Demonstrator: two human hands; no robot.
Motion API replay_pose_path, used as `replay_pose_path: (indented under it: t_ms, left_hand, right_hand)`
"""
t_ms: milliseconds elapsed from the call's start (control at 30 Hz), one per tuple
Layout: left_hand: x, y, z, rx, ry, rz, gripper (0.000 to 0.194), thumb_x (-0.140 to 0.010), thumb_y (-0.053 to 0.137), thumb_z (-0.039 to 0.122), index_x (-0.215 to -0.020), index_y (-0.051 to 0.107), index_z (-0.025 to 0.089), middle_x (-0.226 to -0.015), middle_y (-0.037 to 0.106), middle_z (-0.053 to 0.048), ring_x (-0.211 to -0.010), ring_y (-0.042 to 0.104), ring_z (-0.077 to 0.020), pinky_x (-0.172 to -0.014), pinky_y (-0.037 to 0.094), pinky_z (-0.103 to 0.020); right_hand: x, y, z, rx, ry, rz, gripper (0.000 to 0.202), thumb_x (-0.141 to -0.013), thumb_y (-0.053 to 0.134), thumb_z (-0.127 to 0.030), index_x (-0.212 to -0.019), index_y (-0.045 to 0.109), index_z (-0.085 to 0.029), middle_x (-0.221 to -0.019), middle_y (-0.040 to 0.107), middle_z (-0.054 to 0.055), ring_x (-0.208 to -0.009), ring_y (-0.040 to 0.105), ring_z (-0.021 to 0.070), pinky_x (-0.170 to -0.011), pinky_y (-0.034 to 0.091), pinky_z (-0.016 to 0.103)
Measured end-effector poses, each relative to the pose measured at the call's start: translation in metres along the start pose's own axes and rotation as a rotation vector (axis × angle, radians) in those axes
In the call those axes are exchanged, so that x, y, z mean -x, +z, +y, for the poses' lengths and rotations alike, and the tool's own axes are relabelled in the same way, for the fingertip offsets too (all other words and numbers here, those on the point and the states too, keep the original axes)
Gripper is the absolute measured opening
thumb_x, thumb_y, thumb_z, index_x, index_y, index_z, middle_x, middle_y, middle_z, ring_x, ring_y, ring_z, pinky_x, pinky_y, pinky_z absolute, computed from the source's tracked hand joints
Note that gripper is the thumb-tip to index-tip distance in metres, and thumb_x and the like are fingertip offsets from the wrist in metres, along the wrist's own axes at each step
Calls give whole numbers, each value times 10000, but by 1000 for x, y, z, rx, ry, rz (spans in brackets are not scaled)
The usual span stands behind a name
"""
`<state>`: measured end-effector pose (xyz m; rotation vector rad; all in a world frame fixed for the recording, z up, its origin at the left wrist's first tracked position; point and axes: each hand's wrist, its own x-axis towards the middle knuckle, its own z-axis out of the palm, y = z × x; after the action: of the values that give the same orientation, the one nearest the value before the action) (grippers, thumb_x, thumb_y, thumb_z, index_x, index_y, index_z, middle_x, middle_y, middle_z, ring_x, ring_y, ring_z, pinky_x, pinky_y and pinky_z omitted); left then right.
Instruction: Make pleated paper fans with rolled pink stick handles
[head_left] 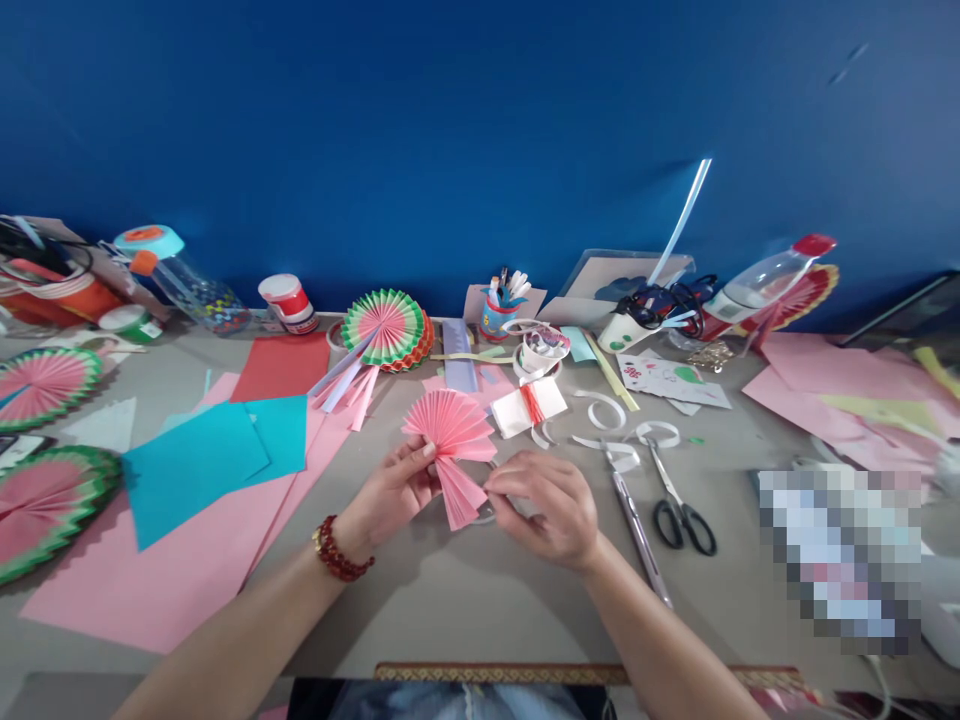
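Note:
A pink pleated paper fan (450, 425) is spread wide at the top and narrower at the bottom. My left hand (411, 478) pinches it at its gathered middle, thumb in front. My right hand (551, 500) is closed, thumb and fingertips together at the right corner of the fan's lower part. A thin white strip (487, 516) curls by those fingertips; whether they grip it or the paper edge cannot be made out. To the right lie a pair of scissors (679, 515) with black handles and a slim lilac-grey tool (637, 535), near curled white strips (600, 410).
Blue paper sheets (199, 455) and pink sheets (165, 580) cover the left side. Green-edged pleated rosettes (386, 328) stand at the back and left. A pen cup (499, 315), a red-capped bottle (765, 285) and a white cup (626, 330) line the blue wall.

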<state>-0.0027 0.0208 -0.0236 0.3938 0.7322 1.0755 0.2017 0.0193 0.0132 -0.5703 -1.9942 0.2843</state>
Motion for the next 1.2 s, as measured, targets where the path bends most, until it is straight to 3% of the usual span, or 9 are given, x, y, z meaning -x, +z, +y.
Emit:
replay_pose_path:
  t_ms: [333,700,1200]
  left_hand:
    - [2,-1,1,40,-109,-73,206,-763,842,256,-818,676,147,-812,710,-25,-754,676,-151,-738,525,-263]
    - [1,-3,0,25,-142,-60,227,-746,855,258,-815,679,133,-831,707,-38,-745,665,-146,-690,514,-249]
    - [0,-5,-4,24,-168,-104,198,-783,823,261,-856,694,130,-846,710,-46,-743,673,-152,-718,526,-259]
  right_hand:
    - [3,-5,4,34,-38,-2,223,-848,610,-50,-1018,642,-192,-790,744,48,-707,698,167,-685,587,303]
    - [-3,-8,1,99,13,21,227,-833,602,-25,-968,644,-203,-730,718,39,-637,671,160,-607,560,293]
    - [3,-5,2,107,84,98,229,-825,608,-14,-936,613,-214,-737,696,28,-653,657,155,-634,545,297]
